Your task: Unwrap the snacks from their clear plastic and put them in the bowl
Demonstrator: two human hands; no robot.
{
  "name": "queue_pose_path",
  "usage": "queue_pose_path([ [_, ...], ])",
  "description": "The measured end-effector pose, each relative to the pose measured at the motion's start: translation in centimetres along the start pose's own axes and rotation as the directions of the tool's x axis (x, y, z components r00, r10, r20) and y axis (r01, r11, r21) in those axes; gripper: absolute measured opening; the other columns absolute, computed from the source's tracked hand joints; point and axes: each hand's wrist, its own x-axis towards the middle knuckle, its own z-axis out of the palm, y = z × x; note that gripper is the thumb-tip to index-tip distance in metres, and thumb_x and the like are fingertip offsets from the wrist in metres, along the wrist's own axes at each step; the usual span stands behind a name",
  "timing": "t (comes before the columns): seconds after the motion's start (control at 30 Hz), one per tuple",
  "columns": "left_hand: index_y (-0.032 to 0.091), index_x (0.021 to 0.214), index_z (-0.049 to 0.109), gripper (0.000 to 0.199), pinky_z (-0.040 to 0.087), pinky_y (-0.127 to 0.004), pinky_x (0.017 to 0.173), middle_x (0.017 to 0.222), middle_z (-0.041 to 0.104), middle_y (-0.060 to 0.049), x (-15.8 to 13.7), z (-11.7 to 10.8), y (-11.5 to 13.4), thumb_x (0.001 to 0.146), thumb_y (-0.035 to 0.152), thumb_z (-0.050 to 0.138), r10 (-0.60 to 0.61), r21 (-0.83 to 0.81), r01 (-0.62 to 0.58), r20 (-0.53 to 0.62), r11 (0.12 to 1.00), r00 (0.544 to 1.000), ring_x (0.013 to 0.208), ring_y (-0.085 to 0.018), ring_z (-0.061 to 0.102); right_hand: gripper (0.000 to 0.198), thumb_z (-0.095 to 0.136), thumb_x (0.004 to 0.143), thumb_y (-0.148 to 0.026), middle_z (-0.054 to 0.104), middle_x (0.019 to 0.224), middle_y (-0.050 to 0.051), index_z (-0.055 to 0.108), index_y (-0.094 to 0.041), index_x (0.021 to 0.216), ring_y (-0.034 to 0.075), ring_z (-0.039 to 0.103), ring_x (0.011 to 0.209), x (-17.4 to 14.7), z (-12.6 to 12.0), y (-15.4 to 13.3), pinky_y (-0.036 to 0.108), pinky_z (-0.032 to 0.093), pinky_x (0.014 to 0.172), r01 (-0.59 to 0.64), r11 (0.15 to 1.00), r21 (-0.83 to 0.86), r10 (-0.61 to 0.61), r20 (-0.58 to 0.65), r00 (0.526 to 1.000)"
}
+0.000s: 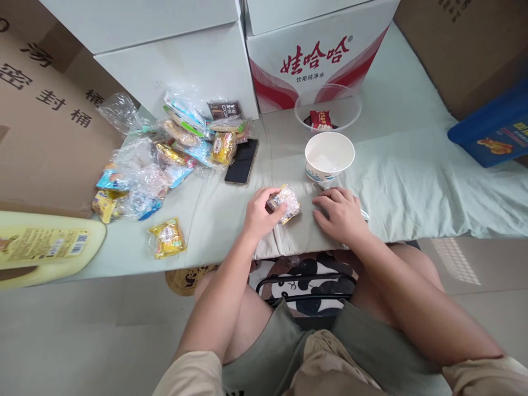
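My left hand (264,213) grips a small snack in a clear, yellow-printed wrapper (287,202), thumb on the near side and fingers at the back left. It rests on or just above the pale green cloth. My right hand (340,213) lies palm down on the cloth to the right, fingers stretched and slightly apart. Something pale and shiny peeks out beside and beneath it, mostly hidden. Just beyond that hand stands a white paper bowl (330,154), with some pale content at the bottom that I cannot make out.
A clear plastic bowl (350,113) holds a red packet (320,119). At left lie a heap of wrapped snacks (152,165), a black phone (242,161) and a lone yellow packet (168,237). White cartons (177,71), a yellow jug (49,247) and a blue container (495,129) surround them.
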Motion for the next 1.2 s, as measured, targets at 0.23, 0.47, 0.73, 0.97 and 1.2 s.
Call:
queue_pose_path([
  [0.23,0.020,0.109,0.066,0.026,0.053,-0.036,0.088,0.106,0.071,-0.007,0.0,0.2,-0.1,0.085,0.032,0.064,0.004,0.027,-0.004,0.003,1.000,1.000,0.096,-0.022,0.067,0.025,0.052,0.093,-0.030,0.070,0.111,0.013,0.072,-0.020,0.105,0.035,0.059,0.114,0.2,0.1,-0.9,0.052,0.045,0.096,0.088,0.988,0.128,-0.084,-0.033,0.996],
  [0.47,0.020,0.109,0.067,0.023,0.053,-0.035,0.086,0.105,0.073,-0.007,-0.1,0.4,-0.1,0.089,0.030,0.060,0.037,0.071,-0.037,-0.002,0.997,0.999,0.092,-0.021,0.067,0.032,0.054,0.092,-0.027,0.072,0.112,0.014,0.062,-0.017,0.121,0.029,0.067,0.105,0.2,-0.1,-1.6,0.045,0.054,0.091,0.198,0.916,0.350,-0.233,0.058,0.971],
  [0.73,0.021,0.110,0.065,0.023,0.053,-0.035,0.090,0.108,0.070,-0.008,-0.2,0.6,0.2,0.092,0.032,0.056,0.090,0.065,-0.091,0.018,0.994,0.996,0.100,-0.022,0.066,0.029,0.052,0.092,-0.028,0.072,0.110,0.014,0.062,-0.018,0.118,0.030,0.068,0.105,0.2,0.0,-1.7,0.047,0.053,0.092,0.151,0.917,0.368,-0.196,0.088,0.977],
  [0.97,0.020,0.100,0.065,0.015,0.052,-0.036,0.089,0.103,0.066,-0.009,-0.3,0.6,0.1,0.091,0.031,0.059,0.198,0.174,-0.184,-0.062,0.967,0.978,0.099,-0.022,0.063,0.026,0.051,0.092,-0.025,0.072,0.109,0.013,0.063,-0.017,0.114,0.028,0.068,0.100,0.3,-0.1,-1.6,0.045,0.055,0.088,0.148,0.912,0.381,-0.194,0.086,0.977],
  [1.2,0.020,0.081,0.065,0.018,0.050,-0.030,0.077,0.088,0.067,-0.006,-0.4,0.3,0.9,0.092,0.026,0.053,0.193,0.165,-0.177,-0.085,0.970,0.978,0.083,-0.017,0.062,0.025,0.054,0.092,-0.027,0.073,0.106,0.011,0.061,-0.021,0.115,0.027,0.070,0.095,0.1,0.2,-1.9,0.042,0.057,0.084,0.124,0.897,0.425,-0.160,0.050,0.986],
])
